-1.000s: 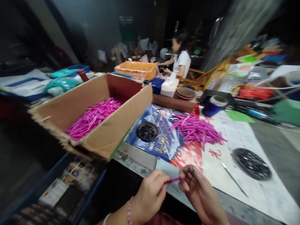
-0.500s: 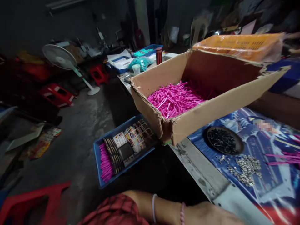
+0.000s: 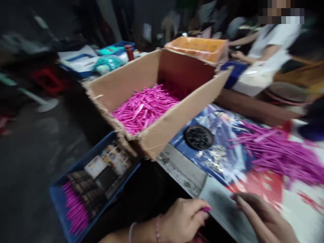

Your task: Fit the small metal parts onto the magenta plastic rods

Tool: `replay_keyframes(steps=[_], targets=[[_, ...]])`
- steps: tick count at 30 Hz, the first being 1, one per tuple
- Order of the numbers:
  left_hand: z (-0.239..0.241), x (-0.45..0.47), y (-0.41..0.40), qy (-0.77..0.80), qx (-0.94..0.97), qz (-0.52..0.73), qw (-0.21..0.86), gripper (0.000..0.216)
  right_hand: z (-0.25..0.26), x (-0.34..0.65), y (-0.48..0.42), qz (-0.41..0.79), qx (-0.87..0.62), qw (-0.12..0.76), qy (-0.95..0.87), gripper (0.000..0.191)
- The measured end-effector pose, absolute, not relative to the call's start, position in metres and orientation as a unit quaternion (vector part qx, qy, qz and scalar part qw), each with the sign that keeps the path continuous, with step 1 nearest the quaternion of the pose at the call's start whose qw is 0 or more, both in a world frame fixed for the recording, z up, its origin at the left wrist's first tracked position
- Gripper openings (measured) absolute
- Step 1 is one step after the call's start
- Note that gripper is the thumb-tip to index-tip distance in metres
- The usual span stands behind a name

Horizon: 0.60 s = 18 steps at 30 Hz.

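My left hand (image 3: pixel 183 219) is closed near the table's front edge, with bracelets at its wrist. The end of a small pink stick (image 3: pixel 206 209) shows between its thumb and fingers; the rest is hidden. To its right, my right hand (image 3: pixel 265 219) hovers over a pale sheet (image 3: pixel 227 206), thumb and forefinger pinched together. Blur hides what, if anything, sits at their tips. Beyond the hands lie a loose pile of pink sticks (image 3: pixel 280 152), small silvery pieces (image 3: pixel 215 158) and a dark round dish (image 3: pixel 199 137) of small black pieces.
An open cardboard box (image 3: pixel 172 126) of pink sticks overhangs the table edge. Below it, a blue tray (image 3: pixel 57 199) holds pink sticks and printed cards. An orange pack (image 3: pixel 197 47) lies behind. A person in a white shirt (image 3: pixel 280 40) works at the far right.
The view has swung right, so the box and tray appear farther left. Both my hands, the stick pile and the person in white have come into view.
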<state>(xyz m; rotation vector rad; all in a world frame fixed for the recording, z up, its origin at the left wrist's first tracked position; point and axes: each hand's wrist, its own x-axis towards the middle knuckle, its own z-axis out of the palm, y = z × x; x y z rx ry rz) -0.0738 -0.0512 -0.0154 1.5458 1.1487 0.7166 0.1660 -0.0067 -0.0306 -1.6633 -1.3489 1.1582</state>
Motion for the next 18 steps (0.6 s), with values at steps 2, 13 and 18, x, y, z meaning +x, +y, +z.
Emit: replay_keyframes(steps=[2, 13, 18], targets=[[-0.014, -0.079, -0.048, 0.5, 0.603, 0.311, 0.539, 0.034, -0.019, 0.161, 0.013, 0.402, -0.622, 0.317, -0.593, 0.035], [-0.043, -0.098, -0.043, 0.502, 0.622, 0.303, 0.52, 0.028, 0.001, 0.134, 0.086, 0.288, -0.553, 0.267, -0.735, 0.022], [-0.052, -0.098, -0.047, 0.503, 0.617, 0.298, 0.527, 0.027, 0.003, 0.116, 0.119, 0.25, -0.535, 0.228, -0.774, 0.016]])
